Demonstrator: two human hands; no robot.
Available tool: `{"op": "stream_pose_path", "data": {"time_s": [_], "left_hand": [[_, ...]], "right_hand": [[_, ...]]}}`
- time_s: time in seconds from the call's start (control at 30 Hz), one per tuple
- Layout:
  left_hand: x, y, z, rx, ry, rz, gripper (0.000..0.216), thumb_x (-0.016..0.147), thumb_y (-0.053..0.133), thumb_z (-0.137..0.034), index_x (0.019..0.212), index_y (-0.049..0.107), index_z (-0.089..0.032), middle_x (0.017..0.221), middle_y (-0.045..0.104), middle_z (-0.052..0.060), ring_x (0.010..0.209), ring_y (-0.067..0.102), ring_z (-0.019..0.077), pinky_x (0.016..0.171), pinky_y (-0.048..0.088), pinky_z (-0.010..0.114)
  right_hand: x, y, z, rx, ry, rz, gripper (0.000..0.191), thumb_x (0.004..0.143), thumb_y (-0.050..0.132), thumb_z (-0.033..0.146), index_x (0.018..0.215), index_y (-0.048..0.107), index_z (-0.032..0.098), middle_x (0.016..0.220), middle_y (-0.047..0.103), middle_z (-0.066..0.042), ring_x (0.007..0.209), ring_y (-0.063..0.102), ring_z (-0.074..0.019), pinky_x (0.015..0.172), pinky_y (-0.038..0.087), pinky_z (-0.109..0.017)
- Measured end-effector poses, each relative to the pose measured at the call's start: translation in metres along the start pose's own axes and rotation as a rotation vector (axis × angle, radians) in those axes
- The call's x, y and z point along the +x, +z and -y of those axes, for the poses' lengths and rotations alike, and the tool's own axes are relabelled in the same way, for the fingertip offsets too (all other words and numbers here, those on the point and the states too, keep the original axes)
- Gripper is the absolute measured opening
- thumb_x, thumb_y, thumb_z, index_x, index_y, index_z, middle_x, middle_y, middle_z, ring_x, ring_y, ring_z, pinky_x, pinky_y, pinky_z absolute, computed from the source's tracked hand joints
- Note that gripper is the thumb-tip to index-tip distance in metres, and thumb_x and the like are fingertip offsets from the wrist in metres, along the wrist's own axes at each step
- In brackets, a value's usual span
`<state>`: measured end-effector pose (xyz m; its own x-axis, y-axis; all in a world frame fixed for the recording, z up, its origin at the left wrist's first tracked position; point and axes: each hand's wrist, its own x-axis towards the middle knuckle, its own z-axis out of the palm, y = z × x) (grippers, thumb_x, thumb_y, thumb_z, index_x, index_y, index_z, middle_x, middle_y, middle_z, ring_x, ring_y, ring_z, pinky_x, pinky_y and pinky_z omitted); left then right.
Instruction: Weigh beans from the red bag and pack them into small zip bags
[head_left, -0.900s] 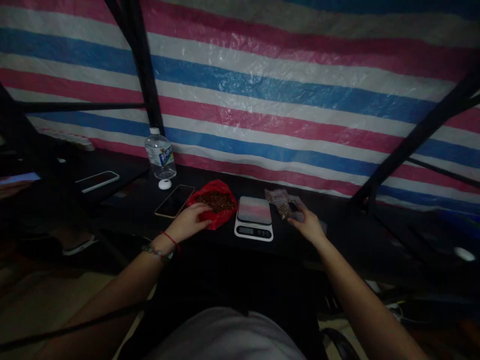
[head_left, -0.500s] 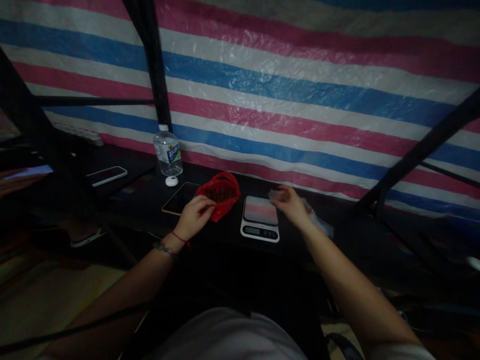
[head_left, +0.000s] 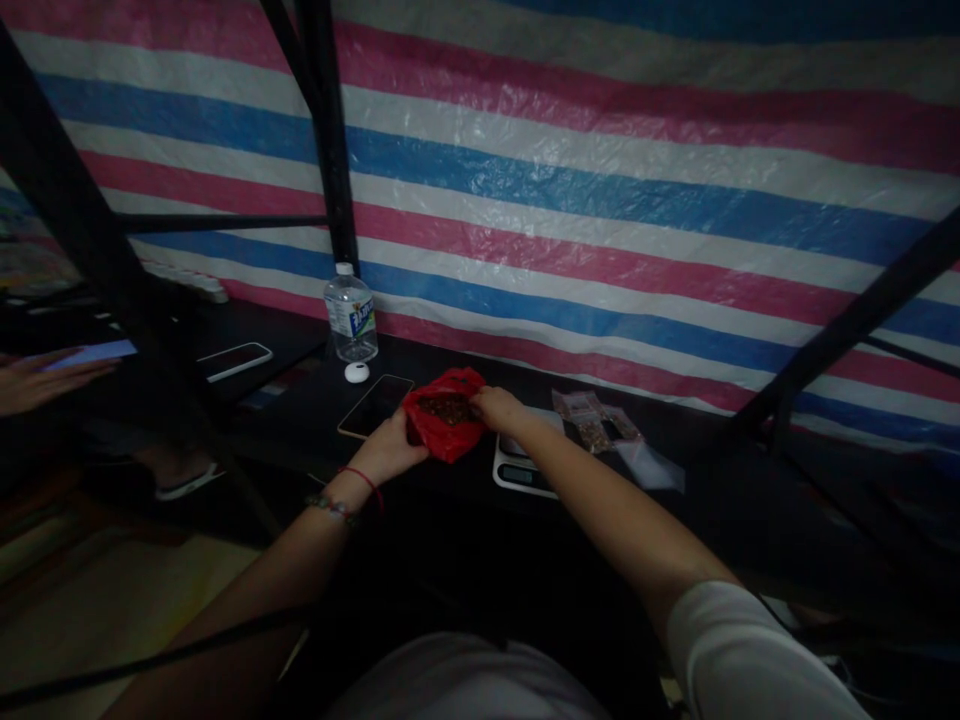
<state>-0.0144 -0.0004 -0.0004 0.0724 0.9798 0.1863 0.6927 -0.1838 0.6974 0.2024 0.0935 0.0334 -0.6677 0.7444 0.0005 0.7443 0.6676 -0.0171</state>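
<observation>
Head view, nearest first: a white sleeve (head_left: pixel 750 660) covers the right upper arm, and beaded and red-string bracelets (head_left: pixel 341 497) circle the left wrist. The left hand (head_left: pixel 390 452) has its fingers curled shut on the near-left edge of a crinkled red plastic bag (head_left: pixel 442 430), which sits on the dark table (head_left: pixel 712 490) holding brown bits. The right hand (head_left: pixel 499 408) touches the bag's right rim with bent fingers; whether they pinch it I cannot tell. Just right of the bag, under that forearm, is a flat white scale (head_left: pixel 517 473). A slim phone (head_left: pixel 375 405) lies left of the bag, with clear glossy packets (head_left: pixel 596 420) to the right. Farther off stand a round plastic bottle (head_left: pixel 351 318) and a striped woven tarp (head_left: pixel 600 200).
</observation>
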Motion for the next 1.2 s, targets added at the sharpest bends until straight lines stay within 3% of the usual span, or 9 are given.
{"op": "stream_pose_path", "data": {"time_s": [0.13, 0.27, 0.43, 0.63, 0.7, 0.8, 0.93, 1.1, 1.2], "left_hand": [[0.004, 0.015, -0.001, -0.003, -0.071, -0.020, 0.058, 0.065, 0.070, -0.040, 0.116, 0.057, -0.017, 0.107, 0.067, 0.013, 0.095, 0.065, 0.0274, 0.081, 0.049, 0.033], [0.009, 0.022, 0.006, -0.014, -0.094, -0.054, 0.041, 0.071, 0.065, -0.035, 0.106, 0.061, -0.015, 0.102, 0.069, 0.013, 0.091, 0.066, 0.0249, 0.078, 0.049, 0.030], [0.009, 0.025, 0.010, -0.181, -0.055, -0.040, 0.037, 0.071, 0.062, -0.022, 0.107, 0.062, -0.016, 0.100, 0.070, 0.008, 0.081, 0.067, 0.0197, 0.076, 0.051, 0.029], [0.016, 0.032, 0.019, -0.146, 0.104, -0.214, 0.029, 0.075, 0.056, -0.024, 0.100, 0.066, -0.015, 0.104, 0.066, 0.009, 0.100, 0.059, 0.0224, 0.093, 0.045, 0.038], [0.019, 0.034, 0.024, -0.140, 0.112, -0.196, 0.029, 0.076, 0.054, -0.025, 0.100, 0.066, -0.015, 0.105, 0.065, 0.010, 0.102, 0.058, 0.0227, 0.096, 0.044, 0.039], [0.020, 0.035, 0.026, -0.148, 0.135, -0.114, 0.033, 0.077, 0.052, -0.025, 0.105, 0.065, -0.014, 0.108, 0.065, 0.011, 0.104, 0.058, 0.0237, 0.097, 0.042, 0.040], [0.017, 0.032, 0.022, -0.185, 0.136, -0.103, 0.038, 0.077, 0.052, -0.027, 0.111, 0.062, -0.013, 0.114, 0.064, 0.012, 0.108, 0.057, 0.0250, 0.099, 0.041, 0.041], [0.015, 0.026, 0.019, -0.240, 0.045, -0.108, 0.043, 0.073, 0.057, -0.025, 0.116, 0.059, -0.018, 0.121, 0.062, 0.010, 0.111, 0.058, 0.0254, 0.100, 0.042, 0.039], [0.014, 0.022, 0.018, -0.315, -0.022, -0.112, 0.045, 0.072, 0.057, -0.021, 0.116, 0.057, -0.017, 0.116, 0.065, 0.009, 0.102, 0.063, 0.0238, 0.094, 0.047, 0.037]], "right_hand": [[0.016, 0.011, 0.005, 0.174, -0.119, 0.064, 0.029, 0.074, 0.060, 0.014, 0.102, 0.069, 0.019, 0.099, 0.069, -0.007, 0.090, 0.063, -0.0200, 0.077, 0.044, -0.025], [0.028, 0.021, 0.013, 0.319, -0.126, 0.041, 0.040, 0.069, 0.066, 0.014, 0.108, 0.067, 0.021, 0.105, 0.068, -0.004, 0.094, 0.063, -0.0189, 0.080, 0.045, -0.024], [0.032, 0.033, 0.015, 0.466, -0.101, -0.023, 0.039, 0.066, 0.065, 0.008, 0.104, 0.067, 0.016, 0.104, 0.068, -0.006, 0.094, 0.063, -0.0192, 0.084, 0.046, -0.027], [0.032, 0.045, 0.014, 0.936, -0.073, -0.057, 0.046, 0.062, 0.059, -0.002, 0.104, 0.061, 0.016, 0.098, 0.067, -0.003, 0.086, 0.063, -0.0143, 0.080, 0.049, -0.027], [0.032, 0.046, 0.018, 1.045, -0.082, -0.079, 0.045, 0.062, 0.058, -0.003, 0.102, 0.060, 0.017, 0.097, 0.067, -0.002, 0.085, 0.063, -0.0140, 0.080, 0.050, -0.028], [0.033, 0.043, 0.025, 1.085, -0.088, -0.112, 0.040, 0.062, 0.060, -0.002, 0.097, 0.062, 0.017, 0.095, 0.067, -0.002, 0.085, 0.063, -0.0147, 0.085, 0.049, -0.031], [0.032, 0.038, 0.027, 1.132, -0.078, -0.088, 0.036, 0.062, 0.063, 0.000, 0.093, 0.063, 0.017, 0.092, 0.068, -0.002, 0.085, 0.064, -0.0151, 0.087, 0.048, -0.032], [0.030, 0.038, 0.015, 1.154, 0.013, -0.178, 0.039, 0.060, 0.073, 0.009, 0.096, 0.061, 0.016, 0.093, 0.068, -0.002, 0.086, 0.064, -0.0148, 0.085, 0.049, -0.032], [0.029, 0.039, 0.011, 1.134, 0.029, -0.208, 0.042, 0.058, 0.075, 0.012, 0.097, 0.060, 0.017, 0.093, 0.068, -0.003, 0.086, 0.064, -0.0155, 0.085, 0.049, -0.033]]}}
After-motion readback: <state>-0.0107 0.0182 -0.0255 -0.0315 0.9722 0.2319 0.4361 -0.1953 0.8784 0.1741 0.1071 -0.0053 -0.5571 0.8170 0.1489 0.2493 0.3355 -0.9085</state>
